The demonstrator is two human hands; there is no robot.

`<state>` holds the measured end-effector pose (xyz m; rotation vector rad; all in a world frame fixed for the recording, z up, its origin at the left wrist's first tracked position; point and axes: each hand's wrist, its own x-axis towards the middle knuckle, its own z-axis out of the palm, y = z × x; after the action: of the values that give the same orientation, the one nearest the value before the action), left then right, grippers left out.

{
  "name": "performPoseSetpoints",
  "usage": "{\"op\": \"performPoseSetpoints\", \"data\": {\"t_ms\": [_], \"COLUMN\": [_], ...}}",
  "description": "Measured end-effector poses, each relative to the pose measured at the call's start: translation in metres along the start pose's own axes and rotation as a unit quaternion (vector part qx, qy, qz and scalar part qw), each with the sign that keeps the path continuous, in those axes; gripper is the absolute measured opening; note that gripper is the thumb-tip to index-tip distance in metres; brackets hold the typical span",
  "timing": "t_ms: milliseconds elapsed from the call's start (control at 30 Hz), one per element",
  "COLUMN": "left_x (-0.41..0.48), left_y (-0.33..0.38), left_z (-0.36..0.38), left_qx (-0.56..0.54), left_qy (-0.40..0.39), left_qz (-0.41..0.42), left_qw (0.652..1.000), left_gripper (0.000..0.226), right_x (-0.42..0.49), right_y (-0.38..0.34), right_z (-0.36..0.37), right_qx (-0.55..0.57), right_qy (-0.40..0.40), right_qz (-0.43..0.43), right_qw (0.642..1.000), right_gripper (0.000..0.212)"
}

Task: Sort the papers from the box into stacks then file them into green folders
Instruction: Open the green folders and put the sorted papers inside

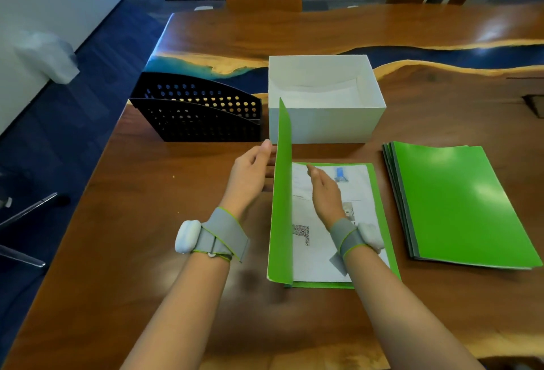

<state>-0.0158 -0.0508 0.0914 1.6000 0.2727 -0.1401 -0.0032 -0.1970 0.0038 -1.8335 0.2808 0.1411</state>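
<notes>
Hands meet at a green folder (382, 222) that lies open on the wooden counter (147, 237). The left hand (250, 169) has its fingers straight and loosely apart, fingertips touching the outer face of the folder's front cover (282, 193), which stands nearly upright on its spine edge just right of that hand. The right hand (325, 193) is on the other side of the raised cover, with its fingers stretched forward and together, gripping nothing. It is over the printed papers (318, 258) inside the folder, though whether it presses on them or hovers just above cannot be told. The top sheet carries a small blue mark (340, 174) just beyond the right hand's fingertips and a dark patterned patch close to that wrist.

Each wrist wears a grey strap with a white pod, the left band (215, 237) and the right band (353, 237).

Beyond both hands stands the white box (323, 122), open at the top. Its pale inside does not show clearly whether sheets lie in it. Beyond and to the left of the left hand sits a black perforated file rack (200, 122), just beside the box. Well to the right of the right hand lies a stack of closed green folders (459, 202), flat on the counter and apart from the open one.
</notes>
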Motion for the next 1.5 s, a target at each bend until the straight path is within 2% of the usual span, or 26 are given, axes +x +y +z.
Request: {"op": "performPoseSetpoints", "data": {"t_ms": [167, 367, 433, 533, 667, 733, 833, 933, 1067, 1167, 1267, 1367, 1500], "left_x": [0.001, 0.013, 0.018, 0.023, 0.028, 0.029, 0.028, 0.027, 0.031, 0.037, 0.042, 0.046, 0.050], "left_y": [-0.021, -0.070, -0.085, -0.106, -0.129, -0.140, -0.153, -0.161, -0.165, -0.161, -0.152, -0.140, -0.120], "left_z": [0.043, 0.083, 0.098, 0.112, 0.133, 0.142, 0.151, 0.152, 0.138, 0.129, 0.135, 0.153, 0.196], "left_qx": [0.012, 0.166, 0.222, 0.303, 0.410, 0.444, 0.484, 0.533, 0.559, 0.557, 0.527, 0.484, 0.369], "left_qy": [0.008, 0.020, 0.022, 0.011, -0.015, -0.038, -0.056, -0.065, -0.050, -0.042, -0.023, 0.000, -0.022], "left_qz": [-0.025, 0.014, 0.024, -0.005, -0.034, -0.041, -0.045, -0.046, -0.051, -0.064, -0.072, -0.012, 0.076], "left_qw": [1.000, 0.986, 0.974, 0.953, 0.911, 0.894, 0.872, 0.842, 0.826, 0.827, 0.847, 0.875, 0.926], "left_gripper": [0.039, 0.036, 0.033, 0.031, 0.046, 0.056, 0.068, 0.083, 0.092, 0.091, 0.085, 0.071, 0.049], "right_x": [0.001, 0.014, 0.021, 0.034, 0.052, 0.056, 0.056, 0.059, 0.062, 0.067, 0.071, 0.079, 0.089], "right_y": [-0.030, -0.031, -0.021, 0.000, 0.037, 0.056, 0.077, 0.091, 0.094, 0.086, 0.075, 0.069, 0.079], "right_z": [-0.047, -0.094, -0.106, -0.117, -0.131, -0.132, -0.129, -0.126, -0.120, -0.117, -0.128, -0.154, -0.198], "right_qx": [0.140, 0.188, 0.175, 0.121, -0.041, -0.136, -0.192, -0.207, -0.181, -0.145, -0.092, -0.091, -0.117], "right_qy": [-0.023, -0.018, 0.009, 0.052, 0.060, 0.040, -0.016, -0.068, -0.116, -0.097, -0.028, 0.058, 0.134], "right_qz": [0.024, 0.002, -0.012, -0.016, 0.000, 0.013, 0.050, 0.084, 0.087, 0.065, 0.026, -0.012, 0.010], "right_qw": [0.990, 0.982, 0.985, 0.991, 0.997, 0.990, 0.980, 0.972, 0.973, 0.983, 0.995, 0.994, 0.984], "right_gripper": [0.044, 0.030, 0.027, 0.036, 0.050, 0.053, 0.057, 0.059, 0.058, 0.055, 0.051, 0.047, 0.044]}}
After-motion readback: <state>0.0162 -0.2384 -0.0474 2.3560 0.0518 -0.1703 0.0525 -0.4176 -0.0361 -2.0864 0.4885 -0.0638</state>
